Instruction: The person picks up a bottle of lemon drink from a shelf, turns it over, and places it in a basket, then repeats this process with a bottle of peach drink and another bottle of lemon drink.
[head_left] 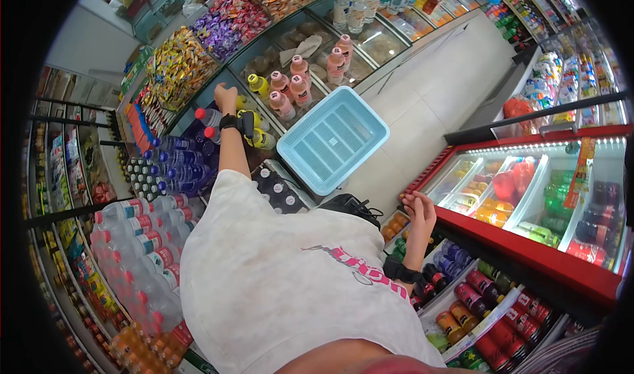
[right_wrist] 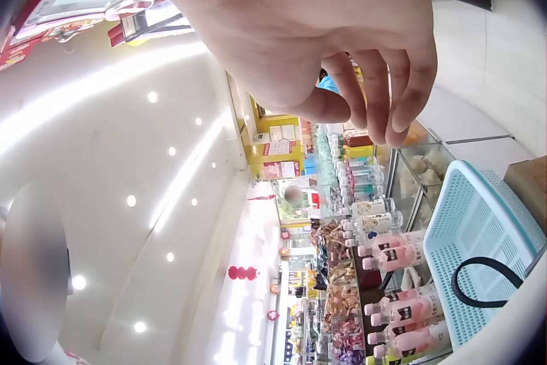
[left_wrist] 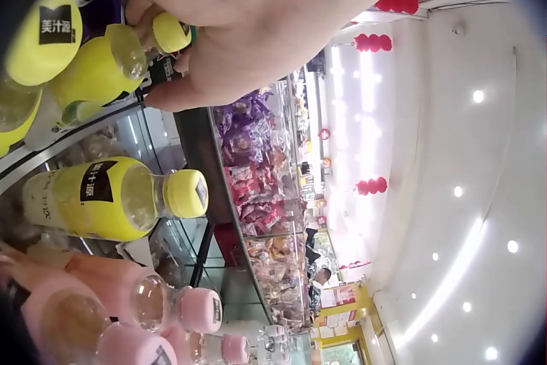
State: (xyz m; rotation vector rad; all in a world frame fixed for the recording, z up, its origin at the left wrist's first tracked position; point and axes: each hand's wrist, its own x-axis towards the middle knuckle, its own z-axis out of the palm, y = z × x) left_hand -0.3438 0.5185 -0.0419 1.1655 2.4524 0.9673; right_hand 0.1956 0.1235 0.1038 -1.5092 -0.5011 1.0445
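Observation:
My left hand (head_left: 226, 98) reaches over the bottles at the counter's left part. In the left wrist view its fingers curl about the neck of a yellow-capped juice bottle (left_wrist: 172, 32), whose lower part is hidden. More yellow bottles (left_wrist: 98, 198) stand beside it, with pink-capped bottles (head_left: 300, 90) farther along the glass counter. My right hand (head_left: 419, 210) hangs in the air near the red-framed cooler, its fingers loosely bent and holding nothing. A light blue plastic basket (head_left: 333, 139) with a slotted bottom sits between the two hands, in front of the counter.
Purple bottles (head_left: 178, 159) and wrapped packs of water bottles (head_left: 142, 242) crowd the left side. Bagged sweets (head_left: 178, 60) line the counter's far edge. At the right is the lit drinks cooler (head_left: 515, 196), above shelves of soda bottles (head_left: 485, 295). Pale floor tiles (head_left: 429, 103) lie beyond the basket.

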